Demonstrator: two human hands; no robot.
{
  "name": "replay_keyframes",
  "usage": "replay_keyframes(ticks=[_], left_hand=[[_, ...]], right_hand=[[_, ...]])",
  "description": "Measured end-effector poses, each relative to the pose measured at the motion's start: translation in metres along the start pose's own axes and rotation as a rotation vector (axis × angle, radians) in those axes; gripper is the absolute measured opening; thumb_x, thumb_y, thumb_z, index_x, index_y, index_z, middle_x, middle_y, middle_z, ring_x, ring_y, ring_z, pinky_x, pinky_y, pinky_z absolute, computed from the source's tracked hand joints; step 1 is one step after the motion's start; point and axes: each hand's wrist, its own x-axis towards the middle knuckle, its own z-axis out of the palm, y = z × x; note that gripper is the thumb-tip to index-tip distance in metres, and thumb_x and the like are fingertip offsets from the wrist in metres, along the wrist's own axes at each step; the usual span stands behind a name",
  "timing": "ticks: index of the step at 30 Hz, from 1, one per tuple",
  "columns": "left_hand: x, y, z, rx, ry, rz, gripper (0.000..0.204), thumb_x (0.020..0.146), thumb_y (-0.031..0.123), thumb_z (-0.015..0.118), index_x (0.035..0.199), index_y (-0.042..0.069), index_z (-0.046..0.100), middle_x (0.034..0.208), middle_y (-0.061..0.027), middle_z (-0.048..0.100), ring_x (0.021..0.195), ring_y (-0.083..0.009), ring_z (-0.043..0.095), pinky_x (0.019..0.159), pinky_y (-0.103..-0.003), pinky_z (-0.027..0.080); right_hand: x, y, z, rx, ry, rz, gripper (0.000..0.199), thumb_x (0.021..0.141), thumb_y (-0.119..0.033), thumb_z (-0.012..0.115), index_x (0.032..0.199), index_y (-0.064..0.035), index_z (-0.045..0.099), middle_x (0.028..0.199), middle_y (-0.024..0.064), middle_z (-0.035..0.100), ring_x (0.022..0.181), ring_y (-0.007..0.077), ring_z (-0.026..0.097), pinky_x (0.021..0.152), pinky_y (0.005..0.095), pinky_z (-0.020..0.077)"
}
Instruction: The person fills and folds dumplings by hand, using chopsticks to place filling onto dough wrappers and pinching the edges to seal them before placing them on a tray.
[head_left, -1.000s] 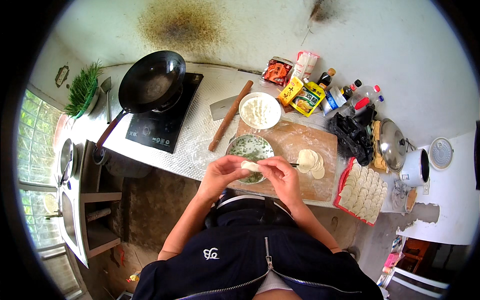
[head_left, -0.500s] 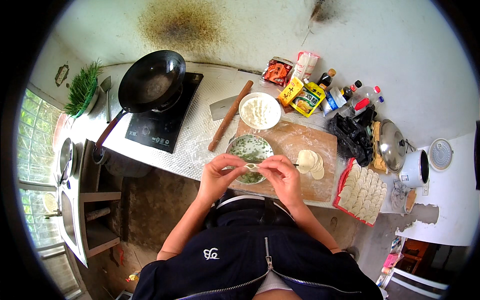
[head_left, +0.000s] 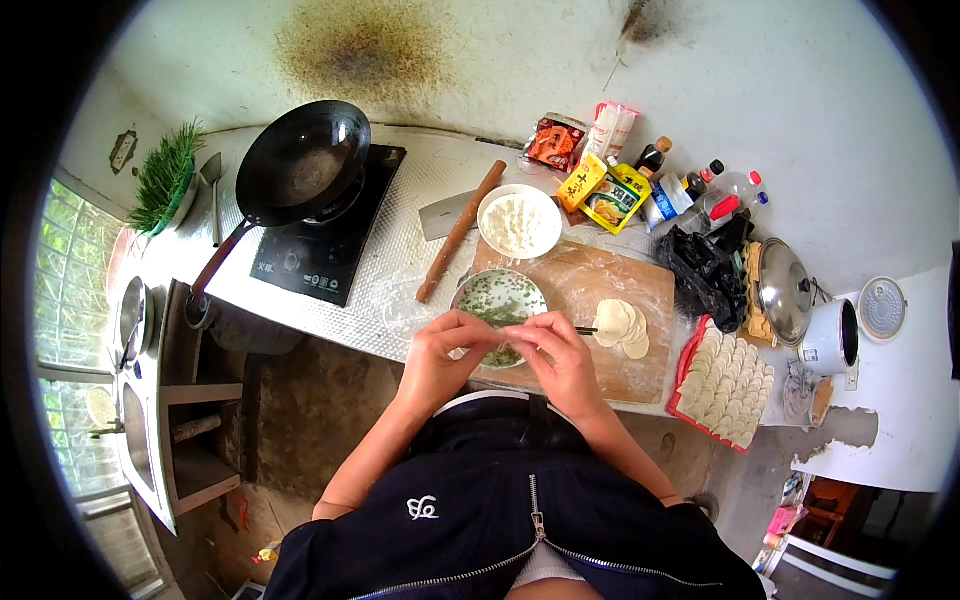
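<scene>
My left hand [head_left: 440, 352] and my right hand [head_left: 562, 362] meet fingertip to fingertip over the near rim of a bowl of green-flecked filling [head_left: 487, 292]. Both are closed in a pinch on a dumpling, which the fingers almost wholly hide. A thin dark stick [head_left: 586, 330], perhaps a chopstick, sticks out beside my right hand. Right of that hand, a loose stack of round dumpling wrappers [head_left: 620, 328] lies on the floured wooden board [head_left: 655, 293]. Farther right, rows of folded dumplings [head_left: 724, 385] fill a red-edged tray [head_left: 685, 408].
Behind the filling stands a white bowl of flour [head_left: 520, 222]. A rolling pin [head_left: 462, 232] rests across a cleaver [head_left: 440, 215]. To the left, a wok [head_left: 305, 165] sits on a black cooktop [head_left: 300, 265]. Seasoning packets [head_left: 615, 198], bottles and a black plastic bag [head_left: 708, 268] line the back right.
My fingertips have drawn together over the dumpling, hiding the pale dough edge that showed between them before. Both hands stay in nearly the same place.
</scene>
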Motion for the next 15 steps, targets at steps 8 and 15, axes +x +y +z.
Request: replay_keyframes(ticks=[8, 15], left_hand=[[0.001, 0.01, 0.006, -0.005, 0.1, 0.082, 0.02, 0.074, -0.004, 0.076, 0.092, 0.003, 0.073, 0.09, -0.0062, 0.067, 0.087, -0.0165, 0.067, 0.073, -0.029, 0.056], [0.003, 0.005, 0.012, 0.228, 0.206, 0.306, 0.021, 0.072, 0.0, 0.076, 0.092, 0.007, 0.074, 0.088, -0.0069, 0.067, 0.079, -0.0223, 0.066, 0.068, -0.031, 0.054]], right_hand=[[-0.002, 0.004, 0.002, -0.022, 0.06, -0.015, 0.015, 0.081, 0.0, 0.071, 0.096, -0.0029, 0.068, 0.093, 0.0083, 0.063, 0.086, 0.0234, 0.063, 0.073, 0.0323, 0.0515], [-0.002, 0.004, 0.005, -0.022, 0.087, -0.034, 0.016, 0.08, 0.001, 0.071, 0.096, -0.0024, 0.067, 0.096, 0.0087, 0.063, 0.088, 0.0245, 0.064, 0.075, 0.0327, 0.0517]])
